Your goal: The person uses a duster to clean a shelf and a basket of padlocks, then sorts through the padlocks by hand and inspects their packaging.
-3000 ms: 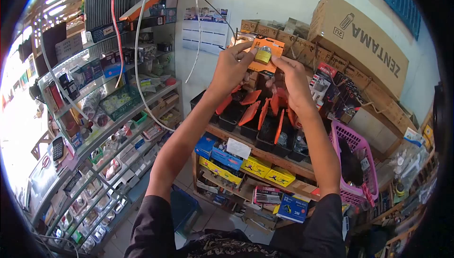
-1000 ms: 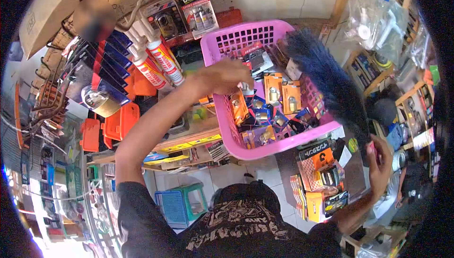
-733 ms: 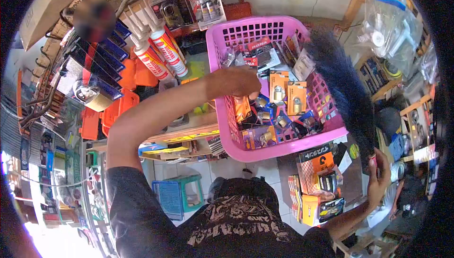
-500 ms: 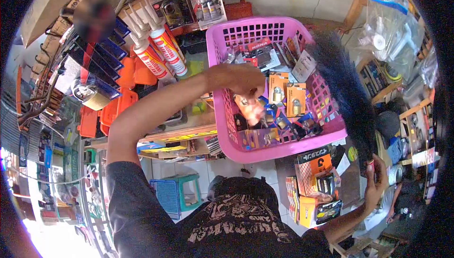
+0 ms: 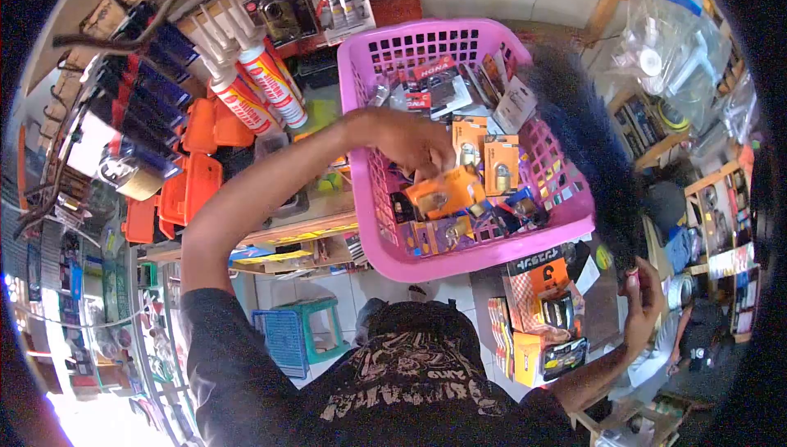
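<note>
An orange padlock card (image 5: 461, 188) tilts inside the pink basket (image 5: 459, 266), its upper edge apparently pinched by the left hand (image 5: 410, 143), probably leaving its front uncovered. The basket's walls corral other padlock packs (image 5: 502, 163). Well apart, the right hand (image 5: 643, 303) grips the duster (image 5: 582, 139) low down, seemingly holding its feathers aside from the opening.

Smooth plastic basket (image 5: 492, 254), metal padlock (image 5: 433, 201) on paper card (image 5: 461, 184), fluffy duster (image 5: 578, 131), matt cloth shirt (image 5: 426, 348).
</note>
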The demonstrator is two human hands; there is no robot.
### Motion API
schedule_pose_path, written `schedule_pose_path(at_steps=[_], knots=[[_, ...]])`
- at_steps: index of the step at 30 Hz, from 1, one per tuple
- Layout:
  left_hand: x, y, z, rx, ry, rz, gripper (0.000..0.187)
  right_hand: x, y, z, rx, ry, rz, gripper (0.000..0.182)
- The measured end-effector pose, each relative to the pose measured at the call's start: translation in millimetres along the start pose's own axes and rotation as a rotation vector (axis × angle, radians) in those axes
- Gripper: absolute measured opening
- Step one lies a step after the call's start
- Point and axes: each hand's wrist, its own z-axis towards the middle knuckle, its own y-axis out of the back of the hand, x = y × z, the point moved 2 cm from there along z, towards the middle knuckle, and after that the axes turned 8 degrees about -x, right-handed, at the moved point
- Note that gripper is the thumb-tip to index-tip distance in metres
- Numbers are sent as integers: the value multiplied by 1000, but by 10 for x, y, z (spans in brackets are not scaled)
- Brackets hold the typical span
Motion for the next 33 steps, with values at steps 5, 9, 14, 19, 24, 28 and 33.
schedule_pose_path(at_steps=[5, 9, 14, 19, 24, 28, 33], knots=[[-147, -32, 126, 164, -2, -7, 14, 64, -29, -25, 4, -153, 44, 30], [89, 187, 353, -361, -264, 538, 23, -29, -33, -35, 12, -189, 58, 30], [91, 174, 694, -488, -80, 556, 30, -98, -80, -22, -4, -160, 61, 31], [139, -112, 920, -664, -116, 902, 38, -152, -190, 31, -26, -20, 51, 26], [28, 47, 811, -515, -180, 488, 38, -79, -284, 58, -32, -165, 147, 27], [-212, 125, 718, -393, -76, 296, 29, -24, -344, 77, -56, -175, 151, 27], [-289, 277, 435, -558, -209, 241, 23, 48, -346, 53, -73, -207, 149, 29]])
